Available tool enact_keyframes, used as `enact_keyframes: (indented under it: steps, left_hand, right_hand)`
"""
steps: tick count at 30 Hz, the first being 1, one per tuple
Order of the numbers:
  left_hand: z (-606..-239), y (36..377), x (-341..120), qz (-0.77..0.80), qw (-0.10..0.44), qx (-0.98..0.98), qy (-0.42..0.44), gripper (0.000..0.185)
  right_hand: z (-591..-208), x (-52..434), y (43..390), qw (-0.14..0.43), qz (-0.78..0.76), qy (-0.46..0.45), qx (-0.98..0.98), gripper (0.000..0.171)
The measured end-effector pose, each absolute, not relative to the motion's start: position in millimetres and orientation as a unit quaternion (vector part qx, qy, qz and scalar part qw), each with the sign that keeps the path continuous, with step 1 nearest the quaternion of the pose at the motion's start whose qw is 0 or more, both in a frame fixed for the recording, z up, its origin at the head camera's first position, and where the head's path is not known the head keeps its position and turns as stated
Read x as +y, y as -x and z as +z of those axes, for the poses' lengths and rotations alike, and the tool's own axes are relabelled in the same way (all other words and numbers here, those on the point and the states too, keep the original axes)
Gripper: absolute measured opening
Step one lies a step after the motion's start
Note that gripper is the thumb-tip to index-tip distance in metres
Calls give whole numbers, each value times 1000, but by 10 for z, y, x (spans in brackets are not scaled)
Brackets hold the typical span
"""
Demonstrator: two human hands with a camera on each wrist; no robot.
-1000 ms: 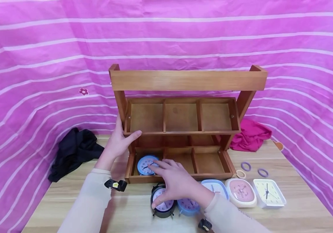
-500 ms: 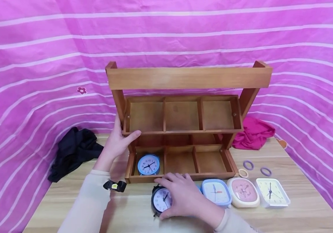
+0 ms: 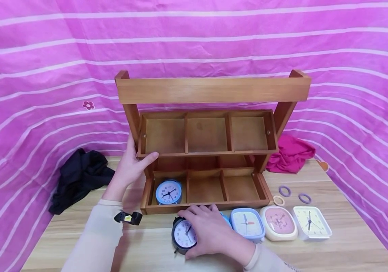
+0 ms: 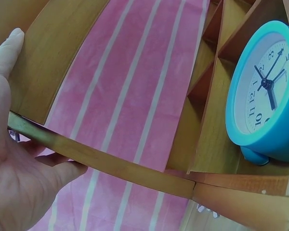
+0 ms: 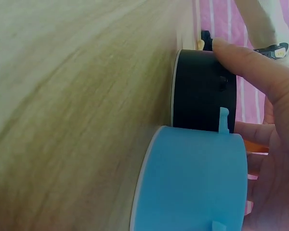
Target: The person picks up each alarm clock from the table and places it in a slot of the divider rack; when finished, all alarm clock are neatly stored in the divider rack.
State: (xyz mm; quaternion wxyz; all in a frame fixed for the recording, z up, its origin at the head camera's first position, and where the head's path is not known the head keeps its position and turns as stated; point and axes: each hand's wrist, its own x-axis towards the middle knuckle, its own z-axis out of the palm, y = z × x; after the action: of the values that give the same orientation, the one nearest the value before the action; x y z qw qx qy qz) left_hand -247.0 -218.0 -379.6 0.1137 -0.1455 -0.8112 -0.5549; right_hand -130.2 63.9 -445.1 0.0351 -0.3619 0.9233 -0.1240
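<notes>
A two-tier wooden rack (image 3: 211,90) with open compartments stands on the table. My left hand (image 3: 136,158) grips its left post, thumb on the upper shelf's front edge (image 4: 111,163). A round light-blue clock (image 3: 168,192) stands in the lower left compartment (image 4: 265,96). In front of the rack my right hand (image 3: 199,228) curls over a round black clock (image 3: 182,235), a finger (image 5: 255,65) lying on its rim (image 5: 202,91). A second round blue clock (image 5: 192,178) lies right beside it under the palm, mostly hidden in the head view.
Three square clocks lie in a row to the right: blue (image 3: 247,223), pink (image 3: 278,223), white (image 3: 311,223). Three hair rings (image 3: 285,190) lie behind them. A black cloth (image 3: 78,177) sits at the left and a magenta cloth (image 3: 290,153) behind the rack's right post.
My right hand drew back from the light-blue clock in the lower left compartment and settled over the black clock on the table. The left hand stayed on the rack.
</notes>
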Motion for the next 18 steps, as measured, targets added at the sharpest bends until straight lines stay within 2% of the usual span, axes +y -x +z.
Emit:
enact_keyframes:
  steps: [18]
  left_hand:
    - [-3792, 2446, -2176, -555, 112, -812, 142, 104]
  right_hand:
    - [-4455, 616, 1286, 50, -192, 341, 919, 85]
